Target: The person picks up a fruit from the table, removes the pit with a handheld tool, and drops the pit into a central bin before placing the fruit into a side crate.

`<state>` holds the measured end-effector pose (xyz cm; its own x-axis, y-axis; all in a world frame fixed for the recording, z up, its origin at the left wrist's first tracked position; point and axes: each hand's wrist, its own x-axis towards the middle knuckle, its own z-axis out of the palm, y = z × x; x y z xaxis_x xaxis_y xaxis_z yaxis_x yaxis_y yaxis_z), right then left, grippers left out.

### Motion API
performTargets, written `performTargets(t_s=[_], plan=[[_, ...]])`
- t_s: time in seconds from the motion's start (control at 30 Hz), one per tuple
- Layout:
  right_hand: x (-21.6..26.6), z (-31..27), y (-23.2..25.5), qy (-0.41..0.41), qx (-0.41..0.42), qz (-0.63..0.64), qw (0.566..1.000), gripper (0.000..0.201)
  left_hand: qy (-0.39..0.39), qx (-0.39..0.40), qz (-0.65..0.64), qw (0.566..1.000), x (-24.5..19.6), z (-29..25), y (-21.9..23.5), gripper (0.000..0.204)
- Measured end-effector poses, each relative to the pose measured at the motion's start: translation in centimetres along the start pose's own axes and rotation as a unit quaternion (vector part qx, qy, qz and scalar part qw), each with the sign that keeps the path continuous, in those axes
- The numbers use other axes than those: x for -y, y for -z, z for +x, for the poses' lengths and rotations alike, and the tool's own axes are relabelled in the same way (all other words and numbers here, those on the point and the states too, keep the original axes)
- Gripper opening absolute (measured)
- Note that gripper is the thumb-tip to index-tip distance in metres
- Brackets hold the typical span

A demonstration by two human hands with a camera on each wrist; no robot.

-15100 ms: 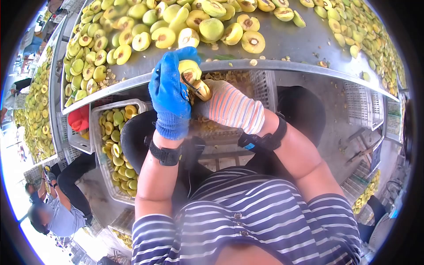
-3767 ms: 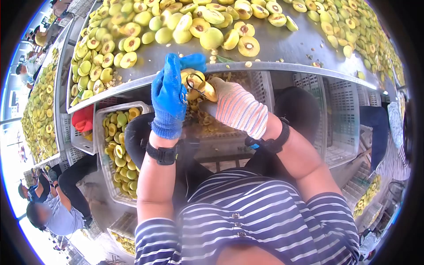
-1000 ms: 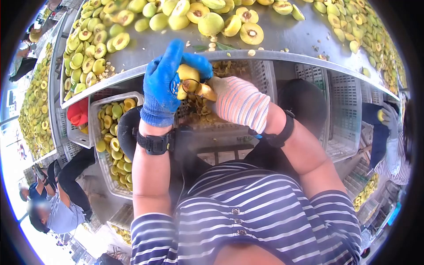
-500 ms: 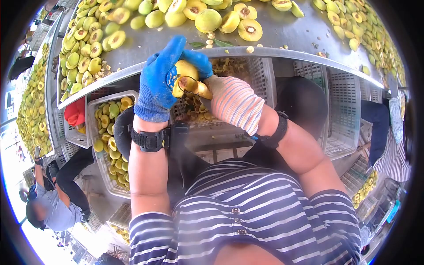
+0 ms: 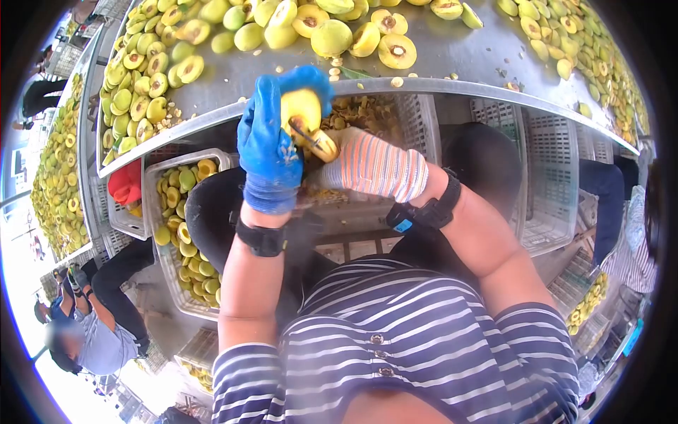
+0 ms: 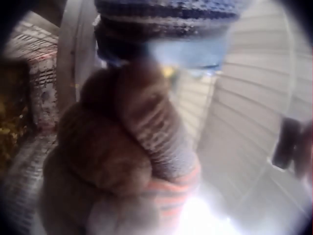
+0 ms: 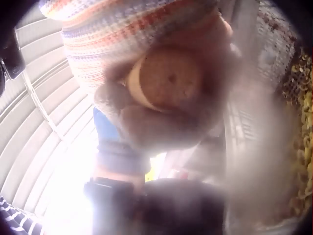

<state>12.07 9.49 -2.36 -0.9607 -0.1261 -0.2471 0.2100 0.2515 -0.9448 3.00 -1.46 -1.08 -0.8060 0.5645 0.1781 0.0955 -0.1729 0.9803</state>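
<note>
The left hand (image 5: 272, 145), in a blue glove, grips a yellow fruit half (image 5: 302, 106) whose cut face with a brown centre is turned up in the head view. Against it, the right hand (image 5: 374, 166), in a striped glove, curls round a tool with a dark curved metal end (image 5: 304, 132). A smaller yellow piece (image 5: 324, 145) lies beside this metal, between the hands. The right wrist view shows the round, wooden-looking handle end (image 7: 171, 78) inside the right fist. In the left wrist view, the right hand's curled fingers (image 6: 112, 147) partly hide the work; the fruit cannot be made out there.
Halved fruits (image 5: 332, 37) cover much of the metal table (image 5: 452, 63), whose raised edge lies just beyond the hands. Below is a crate of scraps (image 5: 417, 127); a crate of fruit halves (image 5: 157, 212) stands left. Other people sit at both sides.
Both hands have shifted slightly relative to the table edge. The left hand has turned, and the fruit's cut face now shows more. The tool remains in the right hand.
</note>
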Motion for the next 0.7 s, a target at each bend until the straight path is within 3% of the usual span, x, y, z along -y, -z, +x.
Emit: performTargets(t_s=[0.03,0.13,0.17,0.27,0.33,0.37,0.43,0.5,0.53,0.57,0.6,0.67,0.7], plan=[[0.4,-0.5,0.0,0.003,0.005,0.018,1.0,0.022,-0.079,0.041,0.109,0.99,-0.1,0.1,0.4,0.057],[2.3,-1.9,0.6,-0.057,0.028,0.152,0.986,0.017,0.127,0.138,-0.089,0.978,-1.9,1.3,0.6,0.047],[2.1,-2.1,0.8,-0.068,0.048,0.174,0.981,0.015,0.123,0.14,-0.079,0.979,-2.4,1.3,0.1,0.052],[1.0,-2.1,1.3,-0.103,0.097,0.235,0.962,0.014,0.225,0.149,-0.205,0.941,-1.8,1.8,-0.2,0.055],[-0.1,-2.1,1.2,-0.131,0.114,0.271,0.947,0.018,0.23,0.16,-0.3,0.912,0.2,2.1,-0.4,0.057],[-0.3,-2.4,1.1,-0.095,0.106,0.225,0.964,0.018,0.232,0.165,-0.347,0.894,0.8,2.1,-0.5,0.059],[-0.3,-3.0,1.5,-0.017,0.093,0.122,0.988,0.019,0.214,0.111,-0.374,0.896,1.2,1.9,-0.5,0.059],[-0.1,-4.1,3.2,-0.106,0.148,0.212,0.96,0.02,0.212,0.007,-0.341,0.916,0.2,2.1,0.4,0.061],[0.3,-4.5,3.6,-0.151,0.175,0.257,0.938,0.02,0.205,0.017,-0.33,0.921,-0.4,2.1,1.7,0.059],[0.8,-4.3,3.2,-0.129,0.131,0.051,0.982,0.024,0.185,0.004,-0.304,0.934,-1.1,1.8,3.0,0.06],[1.3,-4.2,2.8,-0.131,0.086,-0.16,0.975,0.028,0.165,-0.006,-0.28,0.946,-1.9,1.4,4.6,0.061],[-3.4,-3.3,2.0,-0.177,0.067,-0.444,0.876,0.032,0.142,0.011,-0.301,0.943,-2.2,0.6,11.3,0.063],[-3.1,-3.3,2.8,-0.176,0.056,-0.449,0.874,0.032,0.134,0.02,-0.301,0.944,-2.5,1.4,10.8,0.063]])
